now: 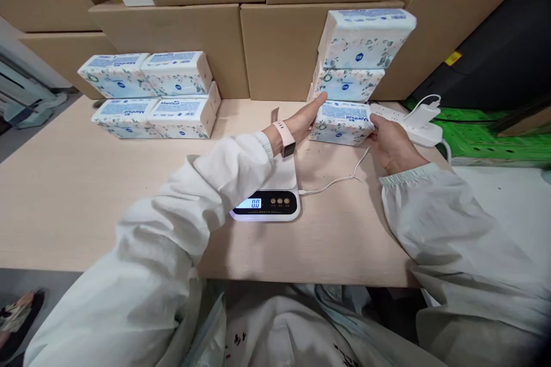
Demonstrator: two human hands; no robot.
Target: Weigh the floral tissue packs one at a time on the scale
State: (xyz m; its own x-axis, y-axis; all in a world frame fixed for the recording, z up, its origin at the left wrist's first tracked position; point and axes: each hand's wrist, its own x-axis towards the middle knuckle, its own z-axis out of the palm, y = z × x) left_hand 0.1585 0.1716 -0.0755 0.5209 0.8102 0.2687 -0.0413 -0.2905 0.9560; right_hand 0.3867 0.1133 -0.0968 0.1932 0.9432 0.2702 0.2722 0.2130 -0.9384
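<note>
Between my two hands is a white tissue pack (pixel 342 120) with blue print and a leaf pattern. My left hand (pixel 301 121), with a pink-strapped watch at the wrist, presses its left side. At its right end, my right hand (pixel 390 140) grips the corner with thumb and fingers. Behind it rises a stack of similar packs (pixel 365 40). A white scale (pixel 286 172) lies under my left forearm, its lit display (pixel 255 203) reading 0.0. More packs (pixel 178 120) stand in two rows at the left of the table.
Cardboard boxes (pixel 172 28) line the table's (pixel 327 241) back edge. A white power strip (pixel 424 132) lies beyond my right hand, near a green crate (pixel 495 137). A thin white cable (pixel 333 182) runs from the scale.
</note>
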